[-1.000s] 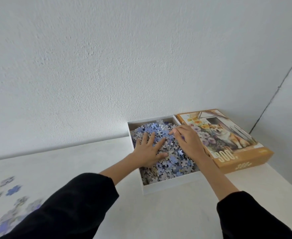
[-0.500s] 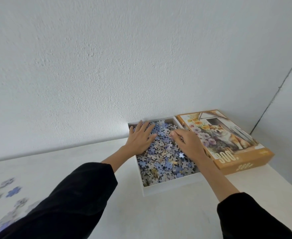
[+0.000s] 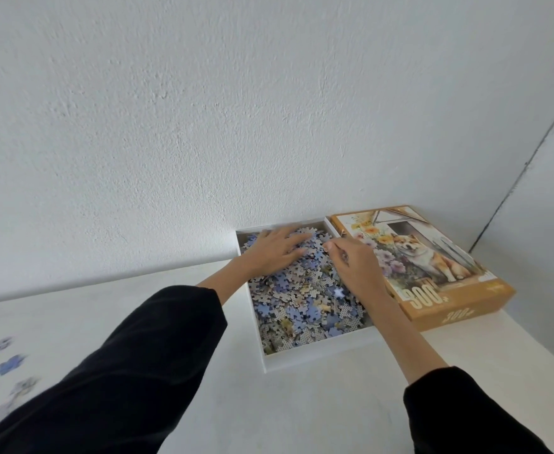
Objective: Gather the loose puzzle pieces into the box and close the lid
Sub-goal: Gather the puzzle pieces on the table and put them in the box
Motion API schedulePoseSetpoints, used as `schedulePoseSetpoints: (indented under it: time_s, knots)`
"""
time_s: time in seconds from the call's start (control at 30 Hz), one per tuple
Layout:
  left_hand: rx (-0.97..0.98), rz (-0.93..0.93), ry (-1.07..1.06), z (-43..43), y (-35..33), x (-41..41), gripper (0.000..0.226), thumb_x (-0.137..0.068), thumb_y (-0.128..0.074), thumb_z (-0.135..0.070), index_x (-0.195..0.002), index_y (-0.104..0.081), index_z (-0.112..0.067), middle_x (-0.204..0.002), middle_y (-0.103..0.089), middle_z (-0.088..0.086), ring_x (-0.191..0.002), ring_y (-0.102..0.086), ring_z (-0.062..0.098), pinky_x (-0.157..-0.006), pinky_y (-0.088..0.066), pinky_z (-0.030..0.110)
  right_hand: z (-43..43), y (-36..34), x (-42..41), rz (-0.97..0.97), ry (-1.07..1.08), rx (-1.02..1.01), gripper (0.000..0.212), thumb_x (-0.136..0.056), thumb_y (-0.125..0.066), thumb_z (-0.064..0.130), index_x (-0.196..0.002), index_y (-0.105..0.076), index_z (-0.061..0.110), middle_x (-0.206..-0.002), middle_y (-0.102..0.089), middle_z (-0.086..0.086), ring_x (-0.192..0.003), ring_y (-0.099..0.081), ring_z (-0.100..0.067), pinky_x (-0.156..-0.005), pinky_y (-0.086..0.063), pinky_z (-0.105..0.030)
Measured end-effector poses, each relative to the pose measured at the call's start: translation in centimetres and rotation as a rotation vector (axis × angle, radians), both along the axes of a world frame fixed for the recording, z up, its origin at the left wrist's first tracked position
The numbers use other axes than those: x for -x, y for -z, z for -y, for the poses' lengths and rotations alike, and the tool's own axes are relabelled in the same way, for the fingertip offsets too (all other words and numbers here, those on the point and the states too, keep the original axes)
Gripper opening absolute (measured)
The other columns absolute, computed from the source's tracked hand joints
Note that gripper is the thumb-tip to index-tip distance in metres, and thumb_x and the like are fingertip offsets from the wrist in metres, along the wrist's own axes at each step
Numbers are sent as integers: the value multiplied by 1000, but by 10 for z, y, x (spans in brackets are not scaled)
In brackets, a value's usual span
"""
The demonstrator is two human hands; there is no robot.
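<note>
- While both hands reach into the shallow white cardboard box (image 3: 318,358), we see that it stands open on the white table (image 3: 269,404), close to the rough white wall (image 3: 236,109).
- Many small blue, grey and beige puzzle pieces (image 3: 305,309) fill this box in a loose heap.
- The left hand (image 3: 274,252) lies flat on the pieces in the far part of the box; its fingers are straight and a little spread.
- The right hand (image 3: 355,268) is over the pieces near the far right corner. Its fingers are bent, with thumb and forefinger close together, but we cannot tell if they pinch a piece.
- An orange cardboard lid (image 3: 432,267) with a picture of a dog and flowers lies face up just beside the box, on its right side.
- Some loose blue pieces (image 3: 8,365), blurred, lie on the table at the far left, well apart from the box.
- Black sleeves (image 3: 121,371) cover both arms up to the forearms.
</note>
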State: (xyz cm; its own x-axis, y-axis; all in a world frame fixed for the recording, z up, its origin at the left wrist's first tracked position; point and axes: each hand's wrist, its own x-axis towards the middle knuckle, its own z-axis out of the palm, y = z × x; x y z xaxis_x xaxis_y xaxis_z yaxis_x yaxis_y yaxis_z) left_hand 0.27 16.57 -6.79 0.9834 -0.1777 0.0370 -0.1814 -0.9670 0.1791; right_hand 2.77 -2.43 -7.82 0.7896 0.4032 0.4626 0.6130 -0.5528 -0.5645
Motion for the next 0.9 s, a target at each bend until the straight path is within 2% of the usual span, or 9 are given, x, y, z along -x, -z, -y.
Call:
schedulePoseSetpoints:
  time_s: [0.07, 0.17, 0.23, 0.33, 0.37, 0.53, 0.7, 0.8, 0.9]
  knots:
    - [-21, 58, -87, -7, 3, 9, 47, -100, -24, -44, -145, -28, -30, -155, -17, 2, -143, -14, 21, -115, -11, 52, 0, 1, 0, -27, -23, 57, 30, -96, -45, 28, -114, -64, 13, -104, -67, -4, -100, -57, -18, -84, -46, -32]
    - [15, -25, -160, -15, 9, 20, 52, -99, -22, -47, -147, -24, -26, -154, -19, 7, -143, -13, 21, -112, -24, 47, 0, 1, 0, -23, -64, 185, 30, -95, -46, 30, -114, -65, 17, -113, -66, 0, -107, -57, -16, -98, -41, -33]
    - [-7, -21, -174, -17, 8, 22, 54, -99, -23, -47, -147, -25, -21, -152, -22, 9, -142, -17, 22, -109, -32, 43, -1, -2, 2, -27, -86, 230, 28, -94, -48, 30, -114, -65, 19, -116, -65, 2, -106, -58, -11, -93, -42, -27]
    - [-54, 9, -216, -12, 0, 21, 51, -99, -26, -46, -141, -36, -18, -149, -26, 8, -135, -29, 28, -104, -36, 44, 3, -8, 10, -94, -152, 224, 26, -93, -52, 29, -113, -66, 23, -112, -66, 6, -75, -54, 17, -66, -38, -4]
    - [-54, 19, -226, -9, -3, 21, 50, -100, -26, -44, -139, -39, -17, -149, -26, 8, -132, -32, 31, -104, -35, 45, 5, -10, 12, -135, -183, 229, 25, -92, -52, 29, -113, -66, 23, -112, -66, 8, -70, -51, 20, -61, -37, -3]
    - [56, -51, -16, 7, -10, 43, 43, -101, -27, -37, -139, -40, -20, -150, -28, 6, -136, -30, 25, -109, -25, 46, 20, -15, 27, -210, -228, 211, 21, -91, -54, 27, -105, -70, 21, -101, -68, 9, -92, -60, -2, -76, -29, 6]
    - [-226, -274, 199, 12, -13, 77, 64, -97, -35, -47, -149, -4, -27, -158, -2, 6, -144, -7, 24, -116, -13, 45, 28, -13, 35, -193, -209, 200, 18, -87, -61, 18, -102, -71, 17, -103, -68, 2, -99, -58, -7, -78, -12, 14]
    - [-155, -339, 198, 13, -29, 78, 61, -96, -39, -46, -149, -15, -25, -154, -19, 5, -139, -23, 23, -113, -23, 38, 27, -15, 36, -197, -173, 205, 19, -86, -63, 23, -103, -70, 19, -107, -68, 2, -105, -57, -8, -77, -11, 12]
    - [-22, -343, 170, 17, -35, 78, 51, -98, -37, -41, -145, -29, -23, -151, -28, 5, -137, -28, 21, -110, -24, 35, 22, -12, 38, -130, -153, 230, 30, -90, -57, 29, -119, -62, 20, -126, -59, 3, -118, -50, -8, -93, -16, 3]
